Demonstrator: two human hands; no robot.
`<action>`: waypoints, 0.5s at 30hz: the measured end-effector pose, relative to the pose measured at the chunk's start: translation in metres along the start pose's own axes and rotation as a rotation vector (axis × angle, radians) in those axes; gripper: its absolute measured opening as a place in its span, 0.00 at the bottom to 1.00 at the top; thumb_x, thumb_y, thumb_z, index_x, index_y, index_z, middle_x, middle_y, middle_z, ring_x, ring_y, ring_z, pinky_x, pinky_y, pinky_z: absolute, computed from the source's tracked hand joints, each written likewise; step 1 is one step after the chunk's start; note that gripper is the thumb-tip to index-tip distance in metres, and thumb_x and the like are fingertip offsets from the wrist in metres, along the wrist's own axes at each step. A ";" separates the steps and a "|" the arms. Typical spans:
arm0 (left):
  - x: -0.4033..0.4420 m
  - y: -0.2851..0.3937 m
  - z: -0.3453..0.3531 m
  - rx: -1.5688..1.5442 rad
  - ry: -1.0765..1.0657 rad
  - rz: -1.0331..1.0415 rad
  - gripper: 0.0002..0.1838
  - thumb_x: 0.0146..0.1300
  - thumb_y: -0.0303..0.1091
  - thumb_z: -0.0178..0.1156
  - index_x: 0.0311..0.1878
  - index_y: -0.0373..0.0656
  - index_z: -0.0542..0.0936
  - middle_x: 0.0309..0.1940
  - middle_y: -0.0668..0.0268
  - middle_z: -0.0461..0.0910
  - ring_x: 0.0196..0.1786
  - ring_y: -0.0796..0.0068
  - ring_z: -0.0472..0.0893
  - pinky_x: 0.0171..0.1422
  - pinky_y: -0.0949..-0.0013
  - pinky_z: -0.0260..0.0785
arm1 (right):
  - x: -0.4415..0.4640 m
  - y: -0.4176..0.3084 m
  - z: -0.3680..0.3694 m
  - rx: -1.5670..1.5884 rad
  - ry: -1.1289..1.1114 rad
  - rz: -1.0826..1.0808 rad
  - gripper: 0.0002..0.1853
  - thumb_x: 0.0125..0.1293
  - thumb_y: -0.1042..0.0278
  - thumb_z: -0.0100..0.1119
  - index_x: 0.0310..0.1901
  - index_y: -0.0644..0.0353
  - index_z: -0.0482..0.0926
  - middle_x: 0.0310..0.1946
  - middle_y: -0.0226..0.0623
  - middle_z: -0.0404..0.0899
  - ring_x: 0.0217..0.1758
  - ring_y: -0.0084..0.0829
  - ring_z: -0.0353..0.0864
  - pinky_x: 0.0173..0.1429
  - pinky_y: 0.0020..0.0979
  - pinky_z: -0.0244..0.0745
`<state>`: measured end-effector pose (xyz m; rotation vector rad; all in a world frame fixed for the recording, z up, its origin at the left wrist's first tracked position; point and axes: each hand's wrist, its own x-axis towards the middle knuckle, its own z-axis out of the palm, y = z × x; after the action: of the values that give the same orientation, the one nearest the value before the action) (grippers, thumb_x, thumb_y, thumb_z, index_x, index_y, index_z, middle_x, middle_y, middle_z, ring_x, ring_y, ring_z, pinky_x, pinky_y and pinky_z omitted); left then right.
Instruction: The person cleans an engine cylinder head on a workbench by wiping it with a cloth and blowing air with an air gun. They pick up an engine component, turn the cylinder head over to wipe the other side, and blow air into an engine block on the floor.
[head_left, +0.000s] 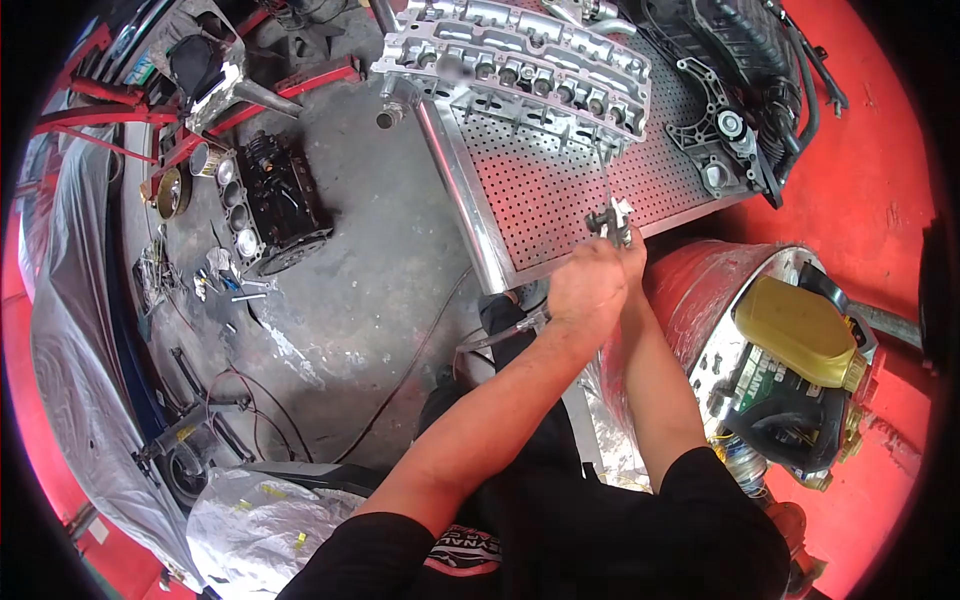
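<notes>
Well, what looks like a small spray gun point(604, 222), dark with pale, silvery fittings, sits just over the near edge of the perforated metal bench point(530, 195). Its long axis runs away from the person, the thin nozzle pointing at the aluminium cylinder head point(540, 80). The left hand point(588, 285) and right hand point(634, 258) are pressed together, closed around its base; the exact finger placement is hidden.

- Perforated metal bench point(540, 190), just beyond the hands point(588, 285)
- On it, farther ahead of them: aluminium cylinder head point(520, 75)
- On it, ahead and right: metal bracket point(712, 128)
- Grey floor point(370, 270), left of them: engine block point(282, 195), wrench point(250, 296)
</notes>
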<state>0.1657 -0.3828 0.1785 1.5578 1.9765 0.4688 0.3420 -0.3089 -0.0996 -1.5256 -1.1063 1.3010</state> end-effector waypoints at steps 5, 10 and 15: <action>0.016 0.018 -0.011 -0.108 -0.021 -0.094 0.12 0.65 0.35 0.52 0.40 0.35 0.77 0.36 0.47 0.83 0.38 0.49 0.86 0.41 0.52 0.79 | -0.030 -0.060 0.015 0.583 -0.372 -0.015 0.16 0.67 0.73 0.59 0.54 0.70 0.75 0.41 0.37 0.81 0.40 0.26 0.80 0.46 0.28 0.78; 0.000 -0.006 -0.008 -0.114 0.058 0.034 0.13 0.66 0.36 0.52 0.42 0.33 0.76 0.34 0.46 0.82 0.35 0.47 0.85 0.40 0.51 0.78 | -0.013 -0.040 0.016 -0.117 0.060 -0.035 0.17 0.67 0.70 0.58 0.54 0.70 0.76 0.40 0.39 0.82 0.41 0.29 0.81 0.47 0.29 0.78; -0.006 -0.037 0.012 -0.111 0.090 0.026 0.12 0.66 0.36 0.55 0.44 0.35 0.74 0.34 0.49 0.82 0.35 0.45 0.84 0.40 0.49 0.77 | -0.015 -0.073 0.026 -0.339 0.085 -0.085 0.15 0.67 0.66 0.58 0.50 0.69 0.80 0.36 0.39 0.82 0.39 0.29 0.81 0.46 0.32 0.76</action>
<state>0.1463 -0.3992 0.1486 1.5196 1.9635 0.6586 0.3078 -0.3022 -0.0291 -1.7400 -1.3722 1.0176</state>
